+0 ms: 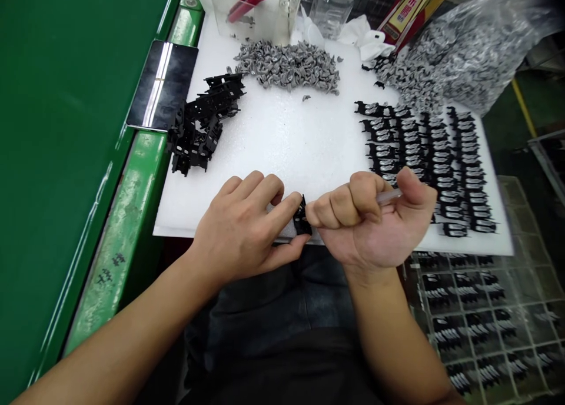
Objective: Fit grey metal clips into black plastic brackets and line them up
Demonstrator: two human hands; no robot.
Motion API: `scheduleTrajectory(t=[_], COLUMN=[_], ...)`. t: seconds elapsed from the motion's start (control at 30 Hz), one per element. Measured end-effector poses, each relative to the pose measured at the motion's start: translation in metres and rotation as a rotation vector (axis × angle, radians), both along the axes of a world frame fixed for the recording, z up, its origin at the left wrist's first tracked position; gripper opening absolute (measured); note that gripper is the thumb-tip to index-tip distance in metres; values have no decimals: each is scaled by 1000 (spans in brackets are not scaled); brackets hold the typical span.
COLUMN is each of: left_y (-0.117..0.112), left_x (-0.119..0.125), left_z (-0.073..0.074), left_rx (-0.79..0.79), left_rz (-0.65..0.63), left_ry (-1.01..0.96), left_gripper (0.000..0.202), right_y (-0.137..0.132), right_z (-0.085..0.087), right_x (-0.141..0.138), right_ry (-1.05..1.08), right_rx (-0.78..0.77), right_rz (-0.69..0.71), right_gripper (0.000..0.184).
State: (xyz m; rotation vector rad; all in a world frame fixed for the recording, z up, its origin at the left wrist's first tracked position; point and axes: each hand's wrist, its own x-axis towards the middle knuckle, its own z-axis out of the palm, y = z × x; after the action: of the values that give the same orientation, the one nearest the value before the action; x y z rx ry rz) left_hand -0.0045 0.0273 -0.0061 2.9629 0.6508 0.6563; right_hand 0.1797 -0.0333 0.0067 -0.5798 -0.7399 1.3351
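My left hand [251, 225] pinches a small black bracket-like part [302, 218] between thumb and forefinger near the front edge of the white foam board [282, 140]. My right hand [371, 216], palm turned up, has its fingers curled against the right side of that part. A translucent slim tube-like piece [388, 196] sticks out between its curled fingers and thumb; the rest of it is hidden in the fist. Beyond my left hand lies a heap of black parts [203, 119]. A pile of small grey pieces [289, 65] lies at the back of the board.
Rows of black parts with grey pieces [426, 158] cover the board's right side. Behind them sits a clear plastic bag [468, 52] of grey pieces. A dark tablet-like slab [163, 84] rests at left. A divided clear tray [481, 311] stands lower right.
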Motion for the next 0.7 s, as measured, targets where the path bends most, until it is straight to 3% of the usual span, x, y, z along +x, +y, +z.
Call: scheduleTrajectory(t=[0.7], left_y=[0], left_x=[0], left_z=[0], left_rx=[-5], left_rz=[-6], left_ry=[-10], left_gripper=[48], right_y=[-1], right_z=[0], right_x=[0], right_ry=[-3], right_rx=[23], right_rz=[-8], right_gripper=[64])
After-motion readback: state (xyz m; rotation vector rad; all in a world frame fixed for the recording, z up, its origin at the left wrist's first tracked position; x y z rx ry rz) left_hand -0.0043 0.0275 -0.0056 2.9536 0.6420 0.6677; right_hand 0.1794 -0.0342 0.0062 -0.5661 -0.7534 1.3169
